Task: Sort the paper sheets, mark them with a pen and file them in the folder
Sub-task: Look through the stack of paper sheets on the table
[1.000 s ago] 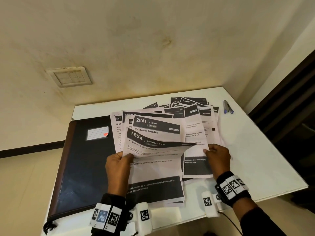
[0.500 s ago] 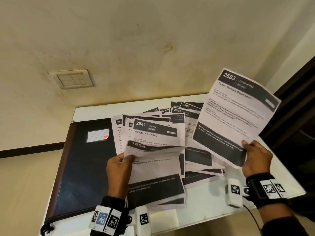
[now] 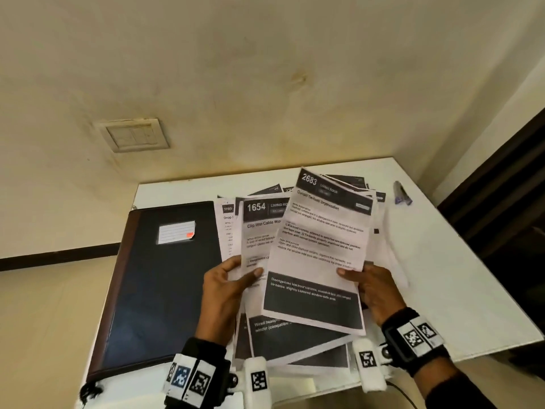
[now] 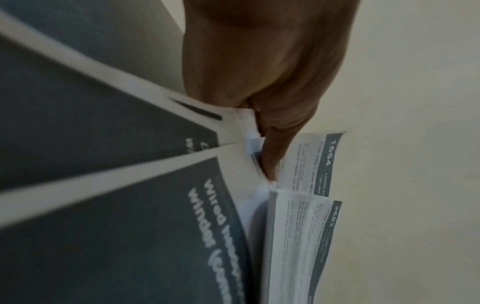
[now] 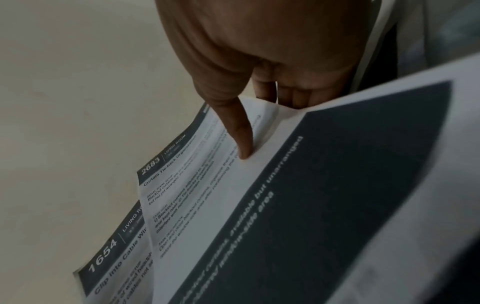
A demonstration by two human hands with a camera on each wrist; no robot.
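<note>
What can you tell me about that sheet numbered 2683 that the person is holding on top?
The sheet 2683 is white printed paper with a dark header band reading 2683 and Living Room, small text blocks in the middle and a large dark panel with white lettering near the bottom. It is held tilted, slightly bent, above the table. The right hand pinches its right edge, thumb on the front. It overlaps the sheet 1654, which the left hand holds.
</note>
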